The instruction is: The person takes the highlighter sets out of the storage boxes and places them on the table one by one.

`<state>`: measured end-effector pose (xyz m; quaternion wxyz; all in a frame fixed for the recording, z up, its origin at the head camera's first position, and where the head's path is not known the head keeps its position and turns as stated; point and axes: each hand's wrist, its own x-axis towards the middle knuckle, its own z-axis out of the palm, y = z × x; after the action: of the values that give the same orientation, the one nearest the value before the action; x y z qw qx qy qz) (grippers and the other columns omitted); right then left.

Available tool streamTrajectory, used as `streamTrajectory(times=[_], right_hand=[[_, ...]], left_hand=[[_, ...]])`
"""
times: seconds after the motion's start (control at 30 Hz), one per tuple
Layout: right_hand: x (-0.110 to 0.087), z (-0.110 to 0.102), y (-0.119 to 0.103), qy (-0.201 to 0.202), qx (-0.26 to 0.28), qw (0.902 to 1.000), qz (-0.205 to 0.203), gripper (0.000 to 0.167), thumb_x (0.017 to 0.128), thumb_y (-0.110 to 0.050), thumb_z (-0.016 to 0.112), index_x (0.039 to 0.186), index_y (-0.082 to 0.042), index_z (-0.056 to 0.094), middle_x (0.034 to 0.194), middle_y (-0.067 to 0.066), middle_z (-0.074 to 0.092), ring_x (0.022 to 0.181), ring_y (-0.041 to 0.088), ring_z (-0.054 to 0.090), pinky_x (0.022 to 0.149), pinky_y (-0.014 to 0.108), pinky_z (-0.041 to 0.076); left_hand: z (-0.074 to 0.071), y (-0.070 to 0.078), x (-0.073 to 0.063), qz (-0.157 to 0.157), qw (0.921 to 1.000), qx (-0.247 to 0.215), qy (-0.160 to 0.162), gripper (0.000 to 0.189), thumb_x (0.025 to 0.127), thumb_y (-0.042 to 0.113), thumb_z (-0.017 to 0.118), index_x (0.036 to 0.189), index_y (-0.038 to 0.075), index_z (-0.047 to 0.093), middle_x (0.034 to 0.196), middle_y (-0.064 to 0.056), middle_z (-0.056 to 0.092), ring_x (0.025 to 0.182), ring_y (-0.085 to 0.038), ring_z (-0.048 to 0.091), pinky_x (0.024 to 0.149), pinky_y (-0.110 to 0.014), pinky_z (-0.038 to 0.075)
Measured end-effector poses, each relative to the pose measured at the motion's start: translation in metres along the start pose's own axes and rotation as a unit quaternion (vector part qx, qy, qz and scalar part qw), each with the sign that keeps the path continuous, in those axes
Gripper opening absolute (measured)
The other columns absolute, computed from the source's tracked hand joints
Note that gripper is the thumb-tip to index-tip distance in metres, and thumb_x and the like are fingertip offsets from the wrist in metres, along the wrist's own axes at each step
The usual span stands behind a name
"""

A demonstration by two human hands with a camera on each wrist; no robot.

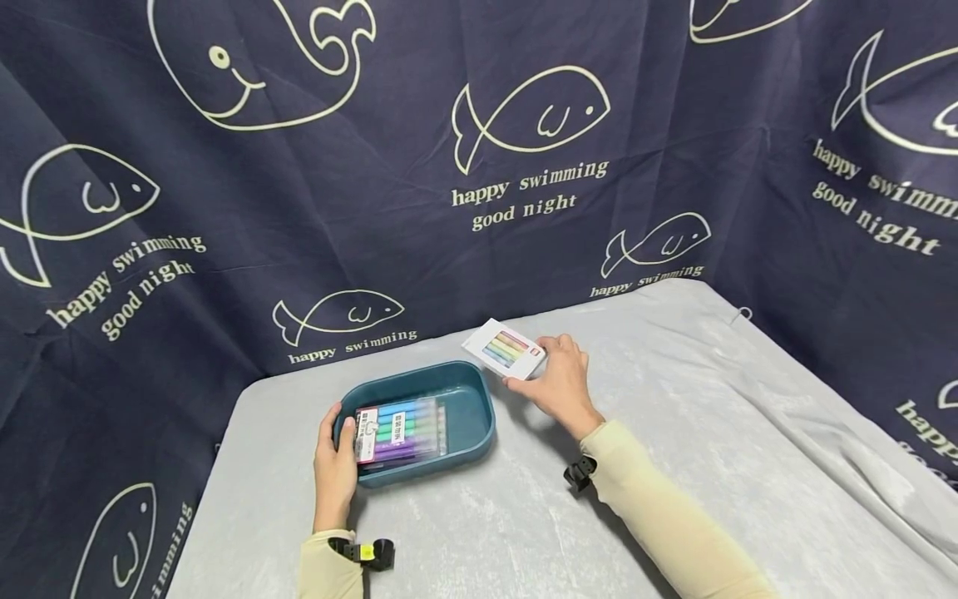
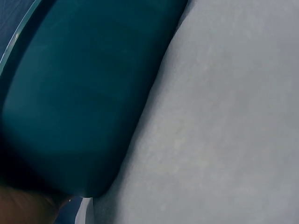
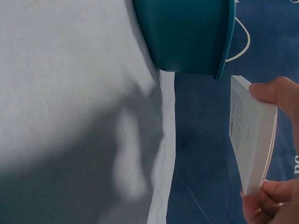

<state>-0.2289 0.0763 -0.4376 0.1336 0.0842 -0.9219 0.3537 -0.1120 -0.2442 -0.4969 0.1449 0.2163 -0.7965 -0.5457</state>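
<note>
While the left hand (image 1: 335, 474) grips the left end of a teal tray (image 1: 467, 412), its thumb over the rim and its fingers along the outer wall, the tray rests on a grey-covered counter (image 1: 479, 541). Inside, toward the tray's left side, lies a clear pack of pens (image 1: 407, 428) in blue, green and purple, close by the thumb. Near the tray's far right corner, a white box (image 1: 509, 349) is held tilted above the counter, coloured sticks pictured or showing on its face. Next comes the right hand (image 1: 557, 383), pinching that box between thumb and fingers at 2 opposite edges. Behind everything hangs a dark blue curtain (image 1: 419, 216) with pale fish outlines.
</note>
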Motion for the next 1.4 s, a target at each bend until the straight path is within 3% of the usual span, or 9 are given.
streamTrajectory(times=[0.73,1.0,1.4], right_hand=[[0.014,0.016,0.011,0.039,-0.033,0.9966,0.065,0.077,0.062,-0.047,0.090,0.113,0.002,0.057,0.100,0.017,0.055,0.098,0.036,0.052,0.098,0.049,0.037],[0.020,0.016,0.024,0.061,-0.055,0.9906,0.110,0.079,0.061,-0.050,0.090,0.110,0.002,0.055,0.100,0.017,0.055,0.097,0.036,0.052,0.092,0.049,0.039],[0.022,0.029,0.033,0.061,-0.084,0.9785,0.178,0.082,0.061,-0.053,0.090,0.110,0.004,0.055,0.103,0.020,0.055,0.103,0.040,0.052,0.094,0.052,0.041]], left_hand=[[0.000,0.000,0.000,0.006,1.0000,-0.005,0.006,0.057,0.107,0.040,0.045,0.158,0.018,0.032,0.164,-0.020,0.031,0.153,-0.043,0.025,0.125,-0.064,0.019],[0.001,0.002,0.000,0.006,1.0000,-0.004,0.001,0.057,0.107,0.040,0.046,0.158,0.018,0.032,0.164,-0.020,0.030,0.154,-0.043,0.024,0.125,-0.064,0.019],[-0.001,0.003,0.000,0.004,1.0000,-0.002,0.000,0.058,0.107,0.040,0.046,0.158,0.019,0.032,0.164,-0.020,0.030,0.154,-0.044,0.024,0.125,-0.065,0.019]])
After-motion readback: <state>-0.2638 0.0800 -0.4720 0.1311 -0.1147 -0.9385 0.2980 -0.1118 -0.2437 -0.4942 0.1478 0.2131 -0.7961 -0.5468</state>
